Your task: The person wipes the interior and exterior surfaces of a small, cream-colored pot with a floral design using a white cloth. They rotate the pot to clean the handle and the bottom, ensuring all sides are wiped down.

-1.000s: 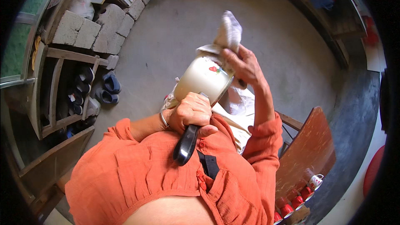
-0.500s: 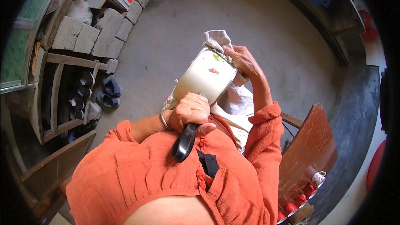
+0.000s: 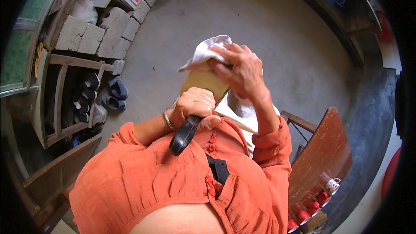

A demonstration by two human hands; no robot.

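In front of my chest, my left hand point(image 3: 195, 106) is wrapped round the black handle point(image 3: 185, 136) of a saucepan point(image 3: 195, 82). The handle's end points back toward me. Only a yellowish, shaded part of the pan shows between my two hands. Over its far part lies a whitish cloth point(image 3: 206, 53), gripped by my right hand point(image 3: 243, 71) and pressed against the pan. Some of the right fingers are hidden behind the cloth, and that hand is slightly blurred. Most of the pan's far side is covered.
Right of me stands a brown tabletop point(image 3: 320, 156) with several red mugs point(image 3: 314, 208) and a white patterned mug point(image 3: 332, 185) along its edge. On the left are concrete blocks point(image 3: 78, 34), a wooden rack point(image 3: 60, 99) with shoes, and dark slippers point(image 3: 116, 95) on the floor.
The pan has turned, so its white side with the red print no longer shows. My right hand and the cloth have swung leftward over it. The left hand keeps the handle.
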